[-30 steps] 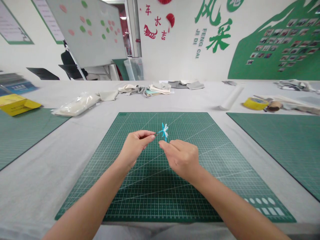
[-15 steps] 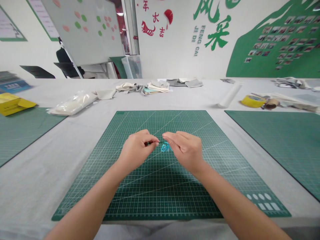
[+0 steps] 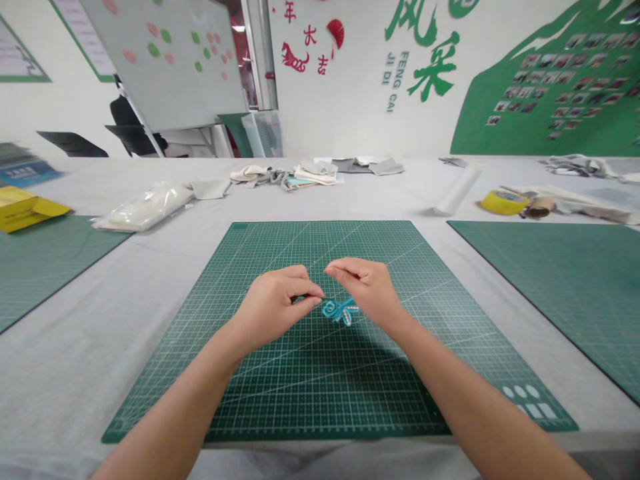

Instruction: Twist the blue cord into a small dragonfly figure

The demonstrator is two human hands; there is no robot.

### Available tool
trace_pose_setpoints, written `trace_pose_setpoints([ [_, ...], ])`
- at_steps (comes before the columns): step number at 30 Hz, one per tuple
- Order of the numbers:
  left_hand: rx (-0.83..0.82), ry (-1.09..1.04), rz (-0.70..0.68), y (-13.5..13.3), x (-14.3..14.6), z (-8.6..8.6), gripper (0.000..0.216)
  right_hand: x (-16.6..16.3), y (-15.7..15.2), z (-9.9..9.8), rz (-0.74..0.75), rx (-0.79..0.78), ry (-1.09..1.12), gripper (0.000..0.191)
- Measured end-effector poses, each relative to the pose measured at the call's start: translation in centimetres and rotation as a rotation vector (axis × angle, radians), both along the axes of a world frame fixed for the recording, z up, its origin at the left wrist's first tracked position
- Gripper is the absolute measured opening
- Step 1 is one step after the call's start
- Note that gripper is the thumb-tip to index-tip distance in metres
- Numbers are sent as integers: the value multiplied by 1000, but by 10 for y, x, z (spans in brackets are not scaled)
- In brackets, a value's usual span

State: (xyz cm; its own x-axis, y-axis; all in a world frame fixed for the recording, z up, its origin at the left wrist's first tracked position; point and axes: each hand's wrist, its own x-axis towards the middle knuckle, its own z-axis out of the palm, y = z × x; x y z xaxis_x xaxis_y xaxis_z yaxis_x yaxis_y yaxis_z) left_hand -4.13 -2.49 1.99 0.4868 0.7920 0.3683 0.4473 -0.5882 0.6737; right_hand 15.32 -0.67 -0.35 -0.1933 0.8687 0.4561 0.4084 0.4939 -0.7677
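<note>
My left hand (image 3: 285, 297) is closed in a pinch on a thin dark stem or wire of a small blue ornament (image 3: 340, 311). The ornament has a spiral curl on its left and leaf-shaped loops with pale edging on its right. It is held above a green cutting mat (image 3: 240, 400) with white grid lines. My right hand (image 3: 367, 287) is just above and to the right of the ornament, thumb and fingertips pressed together. Whatever those fingertips hold, if anything, is too small to make out.
A clear plastic packet (image 3: 145, 207) and a yellow box (image 3: 30, 208) lie at the left. Fabric pieces (image 3: 310, 175) are along the far side. A white roll (image 3: 459, 190) and yellow tape (image 3: 504, 201) sit at the right, near another cutting mat (image 3: 560, 280).
More of the blue ornament shows now, its leaf loops having come out from behind my right hand. My left hand has moved slightly down and right; my right hand is slightly higher and further left.
</note>
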Motion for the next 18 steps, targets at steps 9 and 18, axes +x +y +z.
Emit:
trace_pose_setpoints([
  [9, -128, -254, 140, 5, -1, 3, 8, -7, 10, -8, 188, -594, 393, 18],
  [18, -419, -512, 384, 14, -3, -7, 21, -13, 2, -7, 202, -474, 261, 18],
])
